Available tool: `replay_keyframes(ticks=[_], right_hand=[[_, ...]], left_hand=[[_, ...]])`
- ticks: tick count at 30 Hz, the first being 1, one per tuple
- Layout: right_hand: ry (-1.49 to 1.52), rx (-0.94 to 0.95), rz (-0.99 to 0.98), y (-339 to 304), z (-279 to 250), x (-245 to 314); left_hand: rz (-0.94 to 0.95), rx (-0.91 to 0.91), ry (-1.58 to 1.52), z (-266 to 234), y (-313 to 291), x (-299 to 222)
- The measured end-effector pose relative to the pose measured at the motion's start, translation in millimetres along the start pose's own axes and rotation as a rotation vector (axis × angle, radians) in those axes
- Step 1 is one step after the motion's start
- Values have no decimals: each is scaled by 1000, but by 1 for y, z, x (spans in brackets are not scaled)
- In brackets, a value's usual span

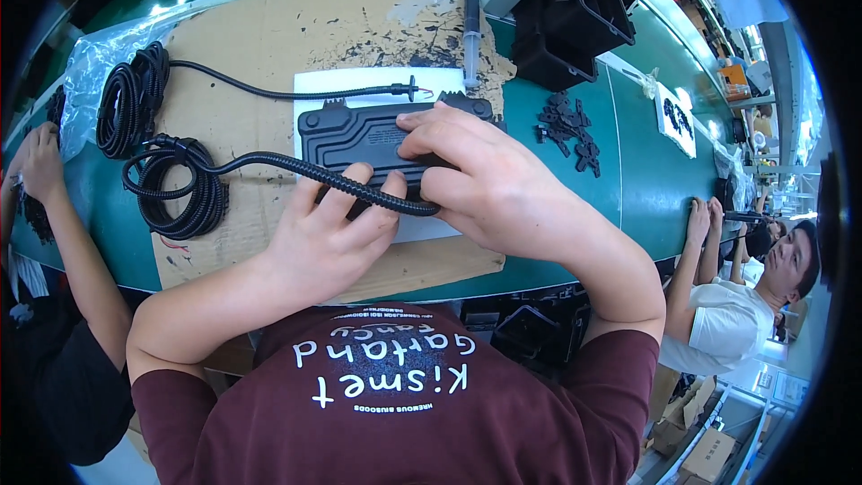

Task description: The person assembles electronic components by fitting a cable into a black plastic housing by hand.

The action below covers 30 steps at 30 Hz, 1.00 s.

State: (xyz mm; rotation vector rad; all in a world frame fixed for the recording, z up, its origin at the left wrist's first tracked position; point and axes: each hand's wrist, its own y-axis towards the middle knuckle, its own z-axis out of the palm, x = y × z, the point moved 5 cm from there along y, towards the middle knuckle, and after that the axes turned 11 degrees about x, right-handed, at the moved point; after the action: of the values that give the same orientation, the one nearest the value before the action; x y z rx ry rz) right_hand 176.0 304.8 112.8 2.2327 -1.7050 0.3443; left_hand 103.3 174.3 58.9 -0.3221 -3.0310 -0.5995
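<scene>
Looking black and ridged: rectangular case [357, 136]

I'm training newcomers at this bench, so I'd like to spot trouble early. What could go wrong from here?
The ribbed cable runs from its coil across the fingers of the left hand; a snag could tug at the black housing.

Thin wires stick out of the other cable's end, just beyond the housing; pushing the housing away might bend them.

The syringe-like tube lies near the cardboard's edge and might get knocked.
</scene>
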Motion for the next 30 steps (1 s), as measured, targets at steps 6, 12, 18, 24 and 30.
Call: replay_keyframes(ticks=[6, 12, 18, 24, 30], right_hand=[[-110, -1, -32, 1, 4, 7], [-87, -53, -11, -1, 7, 7], [-69, -38, -11, -3, 7, 6], [45, -17, -6, -2, 2, -7], [114, -53, -45, -4, 1, -12]], left_hand=[[-47, 107, -117, 0, 3, 6], [-64, 70, -79, 1, 3, 4], [-190, 25, -177, 4, 6, 8], [-325, -83, -865, -21, 9, 40], [-276, -50, -993, -21, 20, 39]])
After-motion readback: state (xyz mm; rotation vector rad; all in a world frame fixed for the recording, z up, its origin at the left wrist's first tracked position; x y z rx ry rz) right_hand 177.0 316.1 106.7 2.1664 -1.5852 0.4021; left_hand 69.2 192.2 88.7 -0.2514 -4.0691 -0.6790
